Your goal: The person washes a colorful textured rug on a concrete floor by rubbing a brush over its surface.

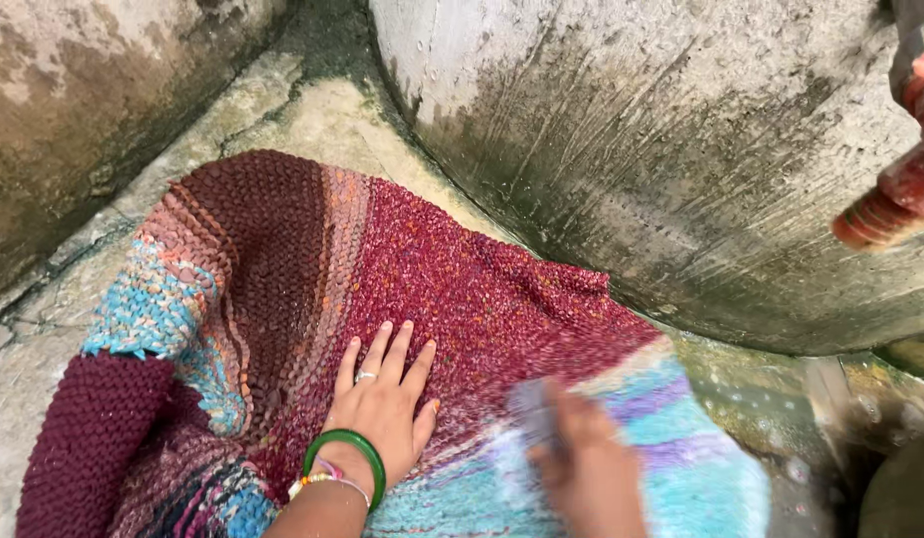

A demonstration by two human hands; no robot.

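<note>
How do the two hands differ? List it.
The left hand lies flat with fingers spread on the knitted cloth; the right hand is curled around a small pale object. The left hand looks sharp, with ring and bangles; the right hand is blurred. Both are over the cloth.

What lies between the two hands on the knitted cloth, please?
In the head view, only the knitted cloth lies between the left hand and the blurred right hand: a stretch of red and pale blue knit.
</note>
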